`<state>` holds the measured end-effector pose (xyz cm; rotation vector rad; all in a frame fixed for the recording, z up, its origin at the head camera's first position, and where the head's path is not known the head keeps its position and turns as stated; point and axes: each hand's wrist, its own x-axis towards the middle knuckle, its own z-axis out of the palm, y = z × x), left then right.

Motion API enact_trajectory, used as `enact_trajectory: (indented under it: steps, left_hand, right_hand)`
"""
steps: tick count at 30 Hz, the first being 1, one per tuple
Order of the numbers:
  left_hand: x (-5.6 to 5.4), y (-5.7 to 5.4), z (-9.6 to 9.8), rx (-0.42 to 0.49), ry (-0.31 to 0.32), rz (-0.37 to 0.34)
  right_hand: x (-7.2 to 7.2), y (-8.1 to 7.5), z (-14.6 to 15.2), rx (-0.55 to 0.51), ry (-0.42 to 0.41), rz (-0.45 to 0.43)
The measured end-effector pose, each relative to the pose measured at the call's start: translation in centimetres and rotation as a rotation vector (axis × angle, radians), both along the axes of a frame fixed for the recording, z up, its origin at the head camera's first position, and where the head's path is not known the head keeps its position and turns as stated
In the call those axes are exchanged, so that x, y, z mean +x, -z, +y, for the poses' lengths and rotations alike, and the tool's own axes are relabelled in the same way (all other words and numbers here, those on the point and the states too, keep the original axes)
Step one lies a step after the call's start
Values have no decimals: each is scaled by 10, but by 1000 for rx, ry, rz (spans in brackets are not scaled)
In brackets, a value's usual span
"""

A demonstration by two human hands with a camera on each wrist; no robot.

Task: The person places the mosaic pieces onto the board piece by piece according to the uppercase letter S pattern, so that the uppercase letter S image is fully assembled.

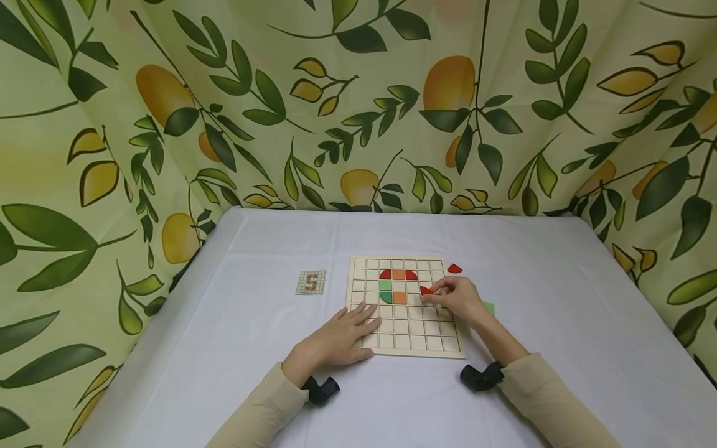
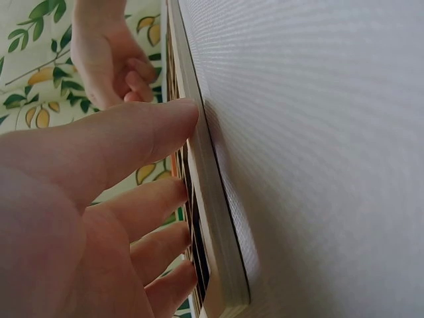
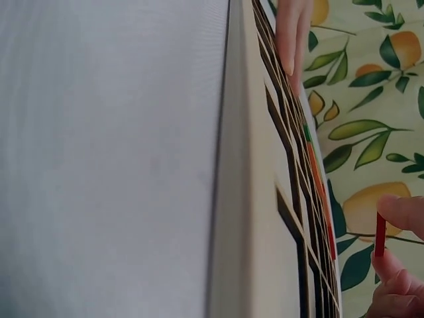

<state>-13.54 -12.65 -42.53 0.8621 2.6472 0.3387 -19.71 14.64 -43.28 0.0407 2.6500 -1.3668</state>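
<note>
A wooden grid board point(image 1: 411, 342) lies on the white-covered table. My left hand point(image 1: 342, 336) rests on its near left corner with fingers spread; in the left wrist view the thumb point(image 2: 152, 129) lies along the board's edge. Over the right side of the grid, my right hand point(image 1: 456, 298) pinches a red quarter-round tile point(image 1: 425, 290), seen edge-on as a thin red strip point(image 3: 380, 235) in the right wrist view. Tiles in the grid form a curved shape: a top row of an orange square point(image 1: 398, 274) between red quarter-rounds, then a light green square point(image 1: 385, 285), a dark green quarter-round point(image 1: 386, 298) and another orange square point(image 1: 400, 298).
Left of the board lies a small card point(image 1: 310, 282) printed with an S pattern on a grid. Another red quarter-round tile point(image 1: 455, 269) sits off the board's far right corner. A light green tile point(image 1: 490, 307) is partly hidden behind the right wrist. A leaf-patterned curtain point(image 1: 358, 124) surrounds the table's back and sides.
</note>
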Motion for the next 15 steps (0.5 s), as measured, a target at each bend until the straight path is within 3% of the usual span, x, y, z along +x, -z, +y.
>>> enact_trajectory:
  steps: [15]
  left_hand:
    - [0,2,0,-4,6,5]
  right_hand:
    - [0,0,-14,28,31,-41]
